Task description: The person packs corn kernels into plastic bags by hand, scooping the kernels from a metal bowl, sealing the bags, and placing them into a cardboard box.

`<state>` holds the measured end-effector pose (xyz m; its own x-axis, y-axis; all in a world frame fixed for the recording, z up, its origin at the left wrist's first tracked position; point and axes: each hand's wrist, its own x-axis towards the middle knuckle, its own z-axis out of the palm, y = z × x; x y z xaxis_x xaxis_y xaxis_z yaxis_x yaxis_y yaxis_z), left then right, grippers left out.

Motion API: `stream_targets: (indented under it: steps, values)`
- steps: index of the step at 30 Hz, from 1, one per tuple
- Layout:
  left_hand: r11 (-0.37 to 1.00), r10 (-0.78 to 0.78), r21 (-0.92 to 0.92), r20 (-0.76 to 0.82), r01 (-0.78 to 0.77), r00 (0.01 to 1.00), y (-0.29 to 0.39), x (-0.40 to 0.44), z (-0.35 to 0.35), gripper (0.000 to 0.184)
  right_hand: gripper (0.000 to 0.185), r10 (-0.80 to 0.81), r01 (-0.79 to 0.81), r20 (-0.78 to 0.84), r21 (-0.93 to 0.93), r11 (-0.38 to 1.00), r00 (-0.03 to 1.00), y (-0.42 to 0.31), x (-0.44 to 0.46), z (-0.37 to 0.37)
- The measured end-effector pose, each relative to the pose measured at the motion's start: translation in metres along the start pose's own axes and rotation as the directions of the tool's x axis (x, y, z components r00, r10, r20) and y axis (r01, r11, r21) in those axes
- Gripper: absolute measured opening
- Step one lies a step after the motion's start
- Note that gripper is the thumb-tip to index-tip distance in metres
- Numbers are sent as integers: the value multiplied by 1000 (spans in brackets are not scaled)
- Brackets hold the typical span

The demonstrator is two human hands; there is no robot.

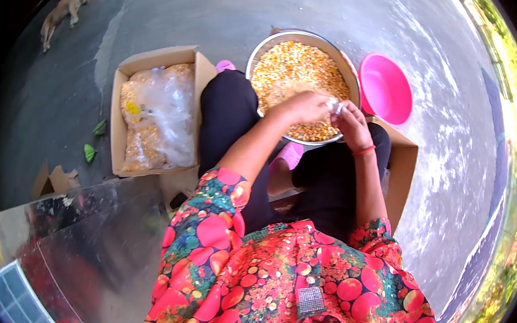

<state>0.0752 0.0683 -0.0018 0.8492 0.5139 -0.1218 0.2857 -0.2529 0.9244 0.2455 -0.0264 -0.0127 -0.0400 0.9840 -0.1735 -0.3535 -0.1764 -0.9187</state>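
Observation:
Over a round metal basin (351,71) of yellow and orange corn kernels (298,58), my two hands come together. My left hand (308,107) is closed, and its fingers pinch a whitish, gathered bit of clear plastic bag (335,107). From the other side my right hand (352,125) pinches the same bit, fingertips close to the left ones. A pale, see-through patch lies over the kernels just beyond my left hand; it may be the rest of the bag, but its outline is unclear. A red band circles my right wrist.
Left of my knee stands an open cardboard box (115,122) with clear plastic bags (170,117) over kernels. A pink bowl (386,89) touches the basin's right side. Another cardboard box (401,169) sits by my right leg. A dog (61,15) lies far left on the concrete floor.

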Motion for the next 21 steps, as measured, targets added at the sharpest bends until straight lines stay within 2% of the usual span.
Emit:
stream_targets:
  steps: [2, 3, 5, 6, 9, 10, 12, 13, 14, 16, 18, 20, 21]
  values:
    - [984, -20, -177, 66, 32, 998, 7, -3, 3, 31, 11, -15, 14, 31, 21, 1000, 999, 3, 0, -7]
    - [984, -28, -172, 58, 38, 998, 2, 0, 6, 31, 11, -21, 20, 44, 12, 1000, 999, 3, -1, -6]
    - [980, 186, 84, -55, -181, 981, -14, 11, 12, 30, 10, -20, 20, 16, -7, 1000, 1000, 3, -1, -4]
    - [981, 182, 87, -61, -176, 981, -11, 10, 10, 30, 10, -18, 18, 23, -6, 1000, 1000, 4, 0, -6]
    - [970, 66, 241, -200, -17, 978, -3, 7, 10, 24, 10, 28, -27, -201, 4, 1000, 979, 8, 3, -9]
    - [970, 66, 244, -206, -14, 976, -4, 9, 7, 24, 10, 26, -26, -194, 3, 1000, 981, 10, 5, -9]
    - [996, -72, 8, -471, 85, 879, -7, 15, -2, 24, 8, 53, -48, -298, 24, 999, 953, 12, 8, -14]
    - [998, -54, 7, -537, 68, 842, -8, 16, -8, 23, 7, 78, -74, -323, 24, 997, 943, 13, 9, -17]
    - [998, -50, 12, -543, 67, 838, -8, 17, -14, 23, 7, 73, -70, -316, 22, 997, 946, 14, 9, -18]
    - [923, -240, -384, -598, -11, 765, -16, 20, -23, 22, 7, 86, -82, -304, 28, 996, 949, 13, 9, -17]
    - [880, -227, -450, -680, -153, 697, -21, 16, -33, 24, 7, 85, -85, -316, 13, 996, 945, 15, 7, -15]
    - [778, -267, -566, -692, -274, 671, -5, -2, -54, 24, 8, 94, -108, -282, -32, 994, 955, 17, 9, -19]
    - [772, -287, -578, -688, -265, 666, 6, -16, -68, 23, 8, 108, -125, -293, -39, 991, 950, 16, 9, -16]
